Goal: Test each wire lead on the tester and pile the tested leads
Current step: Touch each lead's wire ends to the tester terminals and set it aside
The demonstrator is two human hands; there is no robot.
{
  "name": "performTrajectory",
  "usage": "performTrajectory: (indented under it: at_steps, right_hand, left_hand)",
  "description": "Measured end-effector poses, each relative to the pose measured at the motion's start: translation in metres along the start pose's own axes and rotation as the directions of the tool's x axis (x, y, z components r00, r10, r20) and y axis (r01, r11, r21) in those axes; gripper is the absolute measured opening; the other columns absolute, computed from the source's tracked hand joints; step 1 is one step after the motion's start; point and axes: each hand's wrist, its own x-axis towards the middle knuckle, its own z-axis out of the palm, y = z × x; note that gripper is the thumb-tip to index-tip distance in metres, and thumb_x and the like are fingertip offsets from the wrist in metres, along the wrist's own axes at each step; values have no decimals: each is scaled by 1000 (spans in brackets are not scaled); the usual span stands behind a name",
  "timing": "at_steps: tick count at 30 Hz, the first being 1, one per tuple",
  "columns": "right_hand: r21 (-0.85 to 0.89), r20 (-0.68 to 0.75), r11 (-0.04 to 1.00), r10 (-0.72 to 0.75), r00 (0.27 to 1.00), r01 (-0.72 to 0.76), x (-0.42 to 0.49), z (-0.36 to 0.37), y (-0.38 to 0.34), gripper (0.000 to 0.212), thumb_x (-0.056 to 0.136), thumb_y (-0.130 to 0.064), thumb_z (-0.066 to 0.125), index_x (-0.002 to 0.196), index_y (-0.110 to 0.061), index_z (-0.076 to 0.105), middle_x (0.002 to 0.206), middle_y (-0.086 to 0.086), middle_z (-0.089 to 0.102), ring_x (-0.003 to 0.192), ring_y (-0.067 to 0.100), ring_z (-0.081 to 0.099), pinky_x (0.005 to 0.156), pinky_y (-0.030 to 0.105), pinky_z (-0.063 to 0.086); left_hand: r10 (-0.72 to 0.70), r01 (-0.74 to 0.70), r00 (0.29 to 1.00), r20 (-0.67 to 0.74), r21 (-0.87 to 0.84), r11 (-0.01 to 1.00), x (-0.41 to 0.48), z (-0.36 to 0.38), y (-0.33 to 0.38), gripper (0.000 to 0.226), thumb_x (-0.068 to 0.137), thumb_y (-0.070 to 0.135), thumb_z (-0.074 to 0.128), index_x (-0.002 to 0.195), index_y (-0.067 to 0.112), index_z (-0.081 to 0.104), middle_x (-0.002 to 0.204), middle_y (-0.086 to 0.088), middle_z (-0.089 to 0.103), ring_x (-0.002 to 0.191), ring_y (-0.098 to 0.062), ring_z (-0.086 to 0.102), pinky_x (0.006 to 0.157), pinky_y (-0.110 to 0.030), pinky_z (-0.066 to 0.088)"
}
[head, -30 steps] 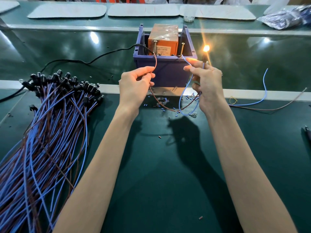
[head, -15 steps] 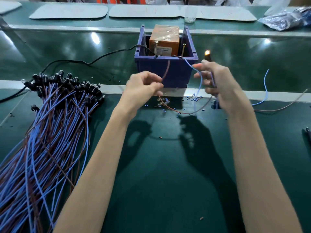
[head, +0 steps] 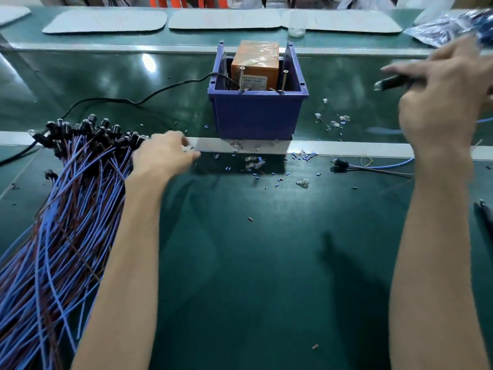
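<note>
tester (head: 254,66): orange, in blue bin (head: 256,116) | lead pile (head: 66,209): fanned left | 1 lead (head: 392,82): held, right

Glossy green table (head: 266,276), blue plastic bin (head: 257,116), metal rail (head: 346,148)

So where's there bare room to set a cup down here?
The dark green mat between the two forearms is mostly bare, bordered ahead by blue scraps. Crowded: the bundle of blue and brown wire leads at left, two loose leads and a black tool at right.
</note>
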Motion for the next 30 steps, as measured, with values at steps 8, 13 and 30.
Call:
performTrajectory:
  at_steps: [8, 13, 30]
  right_hand:
    - [73, 19, 978, -196, 980, 194, -2, 4, -15, 40, 88, -17, 39, 108, -27, 72, 120, 9, 54, 119, 32, 45, 102, 44, 35]
    - [-168, 659, 977, 13, 752, 130, -11, 49, -1, 30, 86, -20, 69, 114, -31, 69, 111, -1, 59, 116, 26, 48, 101, 38, 31]
    - [-14, 771, 994, 79, 632, -107, -19, 84, 25, 28, 75, -20, 81, 98, -24, 66, 90, -5, 62, 92, 18, 57, 83, 30, 46]
  left_hand:
    - [-189, 197, 956, -223, 15, 980, 1, -6, -26, 52, 81, 37, 74, 127, 19, 57, 133, -16, 47, 128, -34, 40, 97, -46, 40]
    - [-206, 215, 967, -148, 50, 975, 2, -2, -26, 51, 78, 26, 75, 126, 21, 58, 135, -12, 45, 126, -33, 44, 97, -44, 41]
    - [-138, 111, 958, -251, -119, 987, 7, 3, -44, 39, 74, -10, 54, 92, 21, 69, 111, -9, 67, 109, -31, 57, 90, -36, 47]
